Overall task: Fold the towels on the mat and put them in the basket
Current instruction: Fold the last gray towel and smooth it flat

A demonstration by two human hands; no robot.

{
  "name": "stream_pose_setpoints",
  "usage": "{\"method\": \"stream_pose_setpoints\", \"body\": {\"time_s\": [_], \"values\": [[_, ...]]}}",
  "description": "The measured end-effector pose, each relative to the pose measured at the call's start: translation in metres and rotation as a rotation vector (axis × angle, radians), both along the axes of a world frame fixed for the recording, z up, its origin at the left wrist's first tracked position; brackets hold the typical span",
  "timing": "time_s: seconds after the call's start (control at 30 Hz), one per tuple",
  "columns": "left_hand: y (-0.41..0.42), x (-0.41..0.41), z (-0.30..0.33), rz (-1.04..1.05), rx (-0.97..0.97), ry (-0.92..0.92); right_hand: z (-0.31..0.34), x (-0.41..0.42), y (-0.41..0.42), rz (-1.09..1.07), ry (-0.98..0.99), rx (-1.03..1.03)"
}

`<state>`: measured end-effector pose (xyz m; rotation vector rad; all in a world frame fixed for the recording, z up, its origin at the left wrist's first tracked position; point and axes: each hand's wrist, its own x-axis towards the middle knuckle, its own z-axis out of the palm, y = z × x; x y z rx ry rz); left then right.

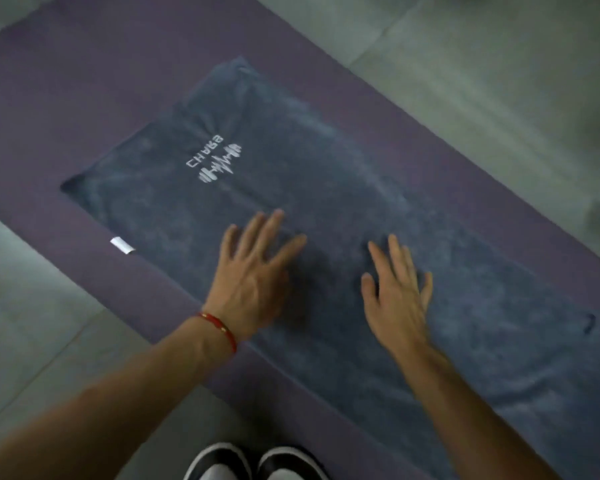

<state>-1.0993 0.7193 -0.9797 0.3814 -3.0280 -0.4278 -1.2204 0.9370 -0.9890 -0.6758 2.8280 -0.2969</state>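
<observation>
Grey tiled floor (499, 81) filled the background, and across it ran a purple mat (84, 81), laid slantwise so it gave a soft, clean working surface. On the mat lay the towel (326, 188), dark blue-grey and spread out flat along the mat's length, logo side up, most likely opened out that way so the edges could be matched for a fold. No basket was in sight, and no second towel either.

Both arms reached in from the near edge. The left hand (253, 278) lay palm down on the towel's middle, fingers straight and spread, holding nothing; the grip was open. The right hand (399, 292), just beside it, was the same, flat and splayed on the cloth, a little blurred. Flat palms like that looked like smoothing or pinning the cloth rather than lifting it.

A red bracelet (222, 327) circled the left wrist. A white logo (219, 161) sat toward the towel's far end, and a small white tag (122, 244) poked out at its near-left edge. Shoe tips (253, 462) showed at the bottom. Folding seemed barely begun.
</observation>
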Motion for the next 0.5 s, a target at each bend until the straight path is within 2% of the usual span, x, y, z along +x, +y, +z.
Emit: {"method": "stream_pose_setpoints", "body": {"time_s": [0.1, 0.17, 0.3, 0.37, 0.5], "values": [[0.068, -0.019, 0.024, -0.218, 0.091, -0.143, 0.014, 0.014, 0.091, -0.201, -0.023, 0.043], [0.099, -0.025, 0.047, -0.372, 0.08, -0.206, 0.03, 0.022, 0.146, -0.38, -0.039, 0.053], [0.141, -0.027, 0.1, -0.618, 0.001, -0.265, 0.054, 0.045, 0.228, -0.893, -0.179, 0.027], [0.161, -0.028, 0.123, -0.667, -0.048, -0.318, 0.061, 0.061, 0.256, -1.096, -0.302, 0.017], [0.2, -0.019, 0.148, -0.659, -0.047, -0.332, 0.057, 0.092, 0.3, -1.186, -0.424, -0.055]]}}
